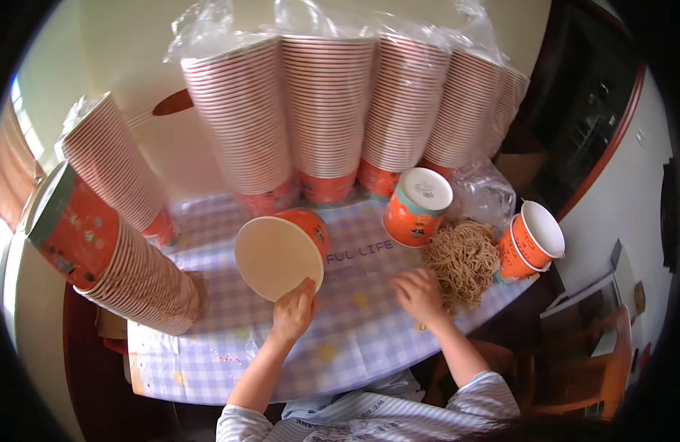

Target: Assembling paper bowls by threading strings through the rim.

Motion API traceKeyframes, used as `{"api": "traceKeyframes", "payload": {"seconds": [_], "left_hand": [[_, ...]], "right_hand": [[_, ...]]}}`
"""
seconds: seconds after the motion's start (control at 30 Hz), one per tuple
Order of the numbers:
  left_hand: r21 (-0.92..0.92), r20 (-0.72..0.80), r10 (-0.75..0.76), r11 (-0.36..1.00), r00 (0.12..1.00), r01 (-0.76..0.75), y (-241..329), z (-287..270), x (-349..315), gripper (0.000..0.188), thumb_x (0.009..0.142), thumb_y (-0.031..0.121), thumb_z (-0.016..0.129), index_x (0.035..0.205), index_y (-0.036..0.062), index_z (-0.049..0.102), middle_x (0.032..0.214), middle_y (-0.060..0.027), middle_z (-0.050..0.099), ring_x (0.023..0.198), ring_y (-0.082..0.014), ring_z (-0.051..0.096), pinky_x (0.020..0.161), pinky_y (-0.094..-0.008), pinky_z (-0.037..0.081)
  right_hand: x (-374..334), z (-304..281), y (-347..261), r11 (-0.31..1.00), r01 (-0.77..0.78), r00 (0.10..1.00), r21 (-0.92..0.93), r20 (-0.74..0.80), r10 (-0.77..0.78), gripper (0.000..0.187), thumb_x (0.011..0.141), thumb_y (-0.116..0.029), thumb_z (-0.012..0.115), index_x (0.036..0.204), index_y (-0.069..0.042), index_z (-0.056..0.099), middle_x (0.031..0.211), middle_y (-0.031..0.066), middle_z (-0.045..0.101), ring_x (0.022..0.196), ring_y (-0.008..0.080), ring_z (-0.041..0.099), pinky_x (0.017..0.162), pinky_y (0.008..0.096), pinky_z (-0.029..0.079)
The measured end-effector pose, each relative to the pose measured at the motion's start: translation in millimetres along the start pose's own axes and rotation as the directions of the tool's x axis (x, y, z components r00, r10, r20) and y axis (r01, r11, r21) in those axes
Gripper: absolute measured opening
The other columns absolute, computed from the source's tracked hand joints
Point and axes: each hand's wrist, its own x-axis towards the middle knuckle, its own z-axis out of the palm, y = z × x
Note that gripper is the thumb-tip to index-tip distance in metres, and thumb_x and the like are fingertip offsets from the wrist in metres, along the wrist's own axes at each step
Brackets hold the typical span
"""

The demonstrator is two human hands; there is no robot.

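My left hand (pixel 294 309) grips the near rim of an orange and green paper tub (pixel 318 232). The tub lies tilted on the table with its pale mouth facing me. My right hand (pixel 419 296) is over the cloth, just left of a tangled heap of thin tan strands (pixel 464 264). Its fingers are bent and close together; anything between them is too small to make out. Behind the heap an upside-down paper tub (pixel 417 214) shows its white base.
Tall bagged stacks of nested tubs (pixel 329 110) line the back. Another bagged stack (pixel 119 162) and a leaning tub stack (pixel 141 272) are at left. Two nested tubs (pixel 530 239) lie at the right edge. A checked cloth (pixel 354 324) covers the table; a wooden chair (pixel 583 368) stands right.
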Motion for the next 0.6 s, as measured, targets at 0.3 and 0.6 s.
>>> {"api": "traceKeyframes", "payload": {"seconds": [0.3,0.6], "left_hand": [[-0.095,0.066,-0.087,0.991,0.994,0.093,-7.6,20.5,-11.4,0.028,0.066,-0.001,0.061,0.093,0.0021,0.055,0.092,-0.0133,0.061,0.081,-0.0281,0.061,0.070,-0.0364,0.051],[-0.441,0.096,-0.616,0.678,0.782,0.588,-21.6,24.6,-19.3,0.020,0.077,0.006,0.064,0.094,0.0029,0.055,0.083,-0.0132,0.063,0.075,-0.0217,0.064,0.066,-0.0286,0.049]], "right_hand": [[4.3,-21.6,42.7,0.951,0.102,0.978,-0.290,0.202,-0.043,0.008,0.065,-0.012,0.060,0.071,-0.009,0.065,0.090,0.0020,0.058,0.096,0.0195,0.049,0.087,0.0370,0.032],[26.4,9.2,19.9,0.988,0.080,0.986,-0.130,0.158,-0.059,0.009,0.065,-0.014,0.066,0.073,-0.011,0.062,0.083,0.0024,0.060,0.092,0.0191,0.052,0.083,0.0379,0.034]]}}
